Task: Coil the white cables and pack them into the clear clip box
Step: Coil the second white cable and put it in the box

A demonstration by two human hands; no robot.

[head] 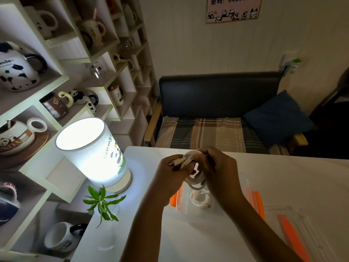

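Both forearms reach up from the bottom edge to meet above the white table (283,173), where the left hand (171,174) and right hand (217,167) curl their fingers round a bundle of white cable (190,157), its plug end poking out past the left thumb. Just beneath them sits the clear clip box (217,210) with orange clips, a second coiled cable (199,200) lying inside. Its lid (302,233) rests to the right, a lit lamp (94,152) to the left.

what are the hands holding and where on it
Both hands grip one white cable: left hand near the plug end, right hand around the coiled loops.
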